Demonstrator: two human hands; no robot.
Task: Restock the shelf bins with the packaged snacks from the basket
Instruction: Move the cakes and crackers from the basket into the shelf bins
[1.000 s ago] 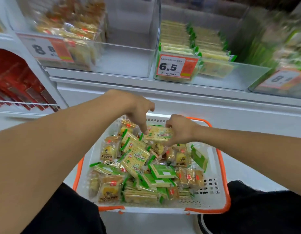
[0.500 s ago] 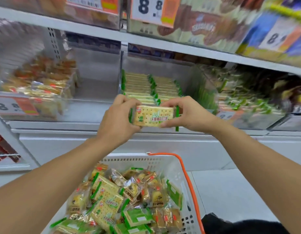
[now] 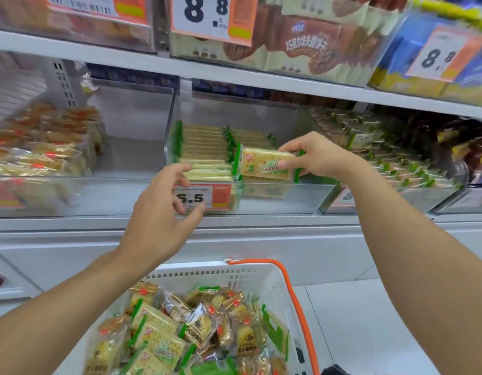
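My right hand (image 3: 319, 155) pinches a green-edged cracker pack (image 3: 264, 165) by its right end and holds it over the front right part of the clear middle bin (image 3: 283, 200). Rows of the same crackers (image 3: 204, 147) stand in that bin's left half. In front of the bin's 6.5 price tag (image 3: 204, 198), my left hand (image 3: 164, 209) hangs free with loosely curled fingers and holds nothing. The white basket with orange rim (image 3: 294, 293) sits below, filled with several cracker packs and round pastry packs (image 3: 199, 328).
A clear bin of orange-wrapped pastries (image 3: 42, 158) stands to the left and a bin of green-tagged snacks (image 3: 391, 161) to the right. The upper shelf (image 3: 234, 74) carries biscuit bags (image 3: 310, 47) and 8.8 price tags. White floor lies right of the basket.
My left hand has let go of the cracker pack and dropped toward the price tag. My right hand alone has carried the pack forward and right, over the bin.
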